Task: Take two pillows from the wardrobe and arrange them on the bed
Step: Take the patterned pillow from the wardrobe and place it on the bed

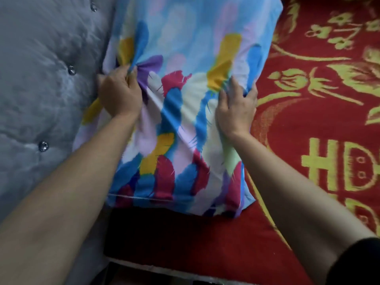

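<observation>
A pillow [185,58] in a blue cover printed with many-coloured feathers lies on the bed, along the grey headboard. My left hand [120,92] pinches a bunch of the cover fabric near the pillow's left edge, beside the headboard. My right hand [236,109] presses on the pillow's right side, its fingers curled over the edge and gripping the cloth. The pillow's far end runs out of the top of the view. Only one pillow is in sight.
A red bedspread [320,112] with a yellow flower pattern covers the bed on the right and below the pillow. The grey tufted headboard [41,79] with shiny buttons fills the left. The bed's near edge [164,270] runs along the bottom.
</observation>
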A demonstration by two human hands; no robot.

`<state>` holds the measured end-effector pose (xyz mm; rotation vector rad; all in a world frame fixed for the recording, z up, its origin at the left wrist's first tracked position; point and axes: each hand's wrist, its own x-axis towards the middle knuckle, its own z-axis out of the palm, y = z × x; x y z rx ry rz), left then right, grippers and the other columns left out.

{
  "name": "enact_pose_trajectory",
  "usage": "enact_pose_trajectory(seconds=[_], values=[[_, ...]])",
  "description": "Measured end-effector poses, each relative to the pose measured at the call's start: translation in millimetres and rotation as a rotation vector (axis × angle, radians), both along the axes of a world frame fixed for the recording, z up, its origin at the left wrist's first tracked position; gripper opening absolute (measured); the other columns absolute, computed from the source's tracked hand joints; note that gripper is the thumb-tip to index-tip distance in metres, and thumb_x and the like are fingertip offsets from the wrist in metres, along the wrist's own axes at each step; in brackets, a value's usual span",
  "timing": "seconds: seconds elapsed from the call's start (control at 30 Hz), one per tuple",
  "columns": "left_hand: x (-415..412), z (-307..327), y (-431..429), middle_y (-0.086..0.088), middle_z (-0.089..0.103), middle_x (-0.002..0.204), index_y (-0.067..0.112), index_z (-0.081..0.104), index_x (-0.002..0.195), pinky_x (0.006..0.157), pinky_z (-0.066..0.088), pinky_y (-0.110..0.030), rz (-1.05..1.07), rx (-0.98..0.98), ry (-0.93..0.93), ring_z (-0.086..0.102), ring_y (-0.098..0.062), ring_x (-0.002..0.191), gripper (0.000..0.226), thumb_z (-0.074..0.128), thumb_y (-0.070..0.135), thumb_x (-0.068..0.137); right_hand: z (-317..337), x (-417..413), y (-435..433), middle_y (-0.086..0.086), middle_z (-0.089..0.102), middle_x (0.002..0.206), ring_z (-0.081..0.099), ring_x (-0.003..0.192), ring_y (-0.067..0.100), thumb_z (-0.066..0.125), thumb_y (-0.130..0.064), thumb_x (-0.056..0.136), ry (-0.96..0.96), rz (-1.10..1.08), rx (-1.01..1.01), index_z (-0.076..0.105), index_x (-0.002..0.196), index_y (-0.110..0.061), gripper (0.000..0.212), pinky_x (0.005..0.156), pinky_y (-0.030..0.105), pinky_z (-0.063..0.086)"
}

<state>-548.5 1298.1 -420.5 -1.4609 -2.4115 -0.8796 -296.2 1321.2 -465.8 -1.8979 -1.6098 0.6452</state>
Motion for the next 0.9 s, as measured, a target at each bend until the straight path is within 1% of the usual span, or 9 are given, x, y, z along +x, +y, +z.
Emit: enact_pose_trajectory(seconds=[0.07, 0.13, 0.17, 0.23, 0.33, 0.5, 0.73, 0.83, 0.9], values=[[-18.5, -28.9, -8.8, -0.025, 0.058, 0.123, 0.012, 0.064, 0.111, 0.095, 0.042, -0.044, -0.055, -0.364, -0.058, 0.053, -0.042, 0.11, 0.047, 0.04, 0.05, 0.095, -18.0, 2.3, 9.5, 0.023, 0.01, 0.162, 0.027, 0.142, 0.041, 0.049, -0.043, 0.096, -0.086, 0.122, -0.218, 0.037, 0.147, -0.038, 0.053, 0.114, 0.052, 0.028], [-29.4, -61.2, -33.2, -0.023, 0.015, 0.158, 0.022, 0.033, 0.148, 0.119, 0.018, -0.048, -0.117, -0.801, -0.161, 0.018, -0.039, 0.145, 0.075, 0.041, 0.067, 0.089, -38.6, 5.2, 0.4, 0.02, 0.0, 0.164, 0.017, 0.147, 0.042, 0.041, -0.053, 0.096, -0.131, 0.203, -0.422, 0.024, 0.15, -0.042, 0.058, 0.114, 0.059, 0.023], [-30.4, -77.4, -48.9, -0.016, -0.004, 0.162, 0.03, 0.013, 0.153, 0.12, 0.008, -0.05, -0.119, -0.906, -0.169, 0.001, -0.037, 0.148, 0.089, 0.038, 0.078, 0.083, -47.4, 5.6, -9.2, 0.019, -0.003, 0.164, 0.012, 0.149, 0.041, 0.038, -0.059, 0.096, -0.111, 0.21, -0.454, 0.016, 0.153, -0.044, 0.063, 0.115, 0.06, 0.02], [-21.5, -101.6, -74.7, -0.007, -0.02, 0.161, 0.044, -0.011, 0.149, 0.117, 0.003, -0.057, -0.082, -0.918, -0.154, -0.009, -0.039, 0.147, 0.097, 0.026, 0.091, 0.072, -60.1, 5.1, -29.5, 0.019, -0.006, 0.164, 0.003, 0.151, 0.037, 0.035, -0.067, 0.094, -0.028, 0.172, -0.427, 0.003, 0.155, -0.045, 0.072, 0.119, 0.057, 0.015], [-9.9, -115.8, -84.8, -0.002, -0.027, 0.159, 0.051, -0.022, 0.141, 0.111, 0.001, -0.067, -0.041, -0.889, -0.199, -0.012, -0.042, 0.145, 0.094, 0.013, 0.096, 0.067, -73.0, 2.0, -55.3, 0.018, -0.003, 0.164, 0.008, 0.151, 0.035, 0.035, -0.078, 0.088, 0.044, 0.039, -0.434, -0.003, 0.153, -0.049, 0.081, 0.117, 0.052, 0.02], [-11.0, -134.0, -77.8, -0.005, -0.029, 0.158, 0.045, -0.023, 0.144, 0.107, 0.0, -0.073, -0.02, -0.907, -0.158, -0.012, -0.044, 0.145, 0.093, 0.009, 0.093, 0.071, -88.8, -10.4, -71.1, 0.021, 0.028, 0.148, 0.042, 0.129, 0.041, 0.036, -0.084, 0.082, -0.052, -0.11, -0.378, -0.002, 0.153, -0.047, 0.089, 0.103, 0.053, 0.039], [-6.3, -149.0, -61.7, -0.007, -0.027, 0.159, 0.044, -0.021, 0.145, 0.107, 0.0, -0.073, 0.013, -0.898, -0.154, -0.013, -0.044, 0.145, 0.093, 0.011, 0.092, 0.071, -116.4, -6.9, -29.4, 0.03, 0.018, 0.155, 0.052, 0.121, 0.048, 0.024, -0.09, 0.079, -0.198, 0.019, -0.657, -0.021, 0.151, -0.043, 0.097, 0.098, 0.05, 0.043], [-3.4, -144.8, -63.6, -0.006, -0.026, 0.159, 0.045, -0.02, 0.145, 0.107, -0.002, -0.073, 0.006, -0.889, -0.152, -0.015, -0.043, 0.145, 0.094, 0.011, 0.092, 0.071, -110.1, -4.7, -33.7, 0.031, 0.023, 0.153, 0.054, 0.119, 0.047, 0.022, -0.089, 0.079, -0.216, 0.023, -0.627, -0.019, 0.152, -0.041, 0.096, 0.096, 0.05, 0.045], [0.3, -140.0, -72.8, -0.005, -0.026, 0.159, 0.048, -0.02, 0.144, 0.108, -0.001, -0.072, 0.016, -0.859, -0.179, -0.016, -0.041, 0.145, 0.093, 0.011, 0.094, 0.069, -102.2, -1.0, -49.9, 0.029, 0.032, 0.146, 0.057, 0.112, 0.046, 0.024, -0.088, 0.081, -0.2, -0.003, -0.513, -0.011, 0.154, -0.042, 0.094, 0.092, 0.05, 0.046]])
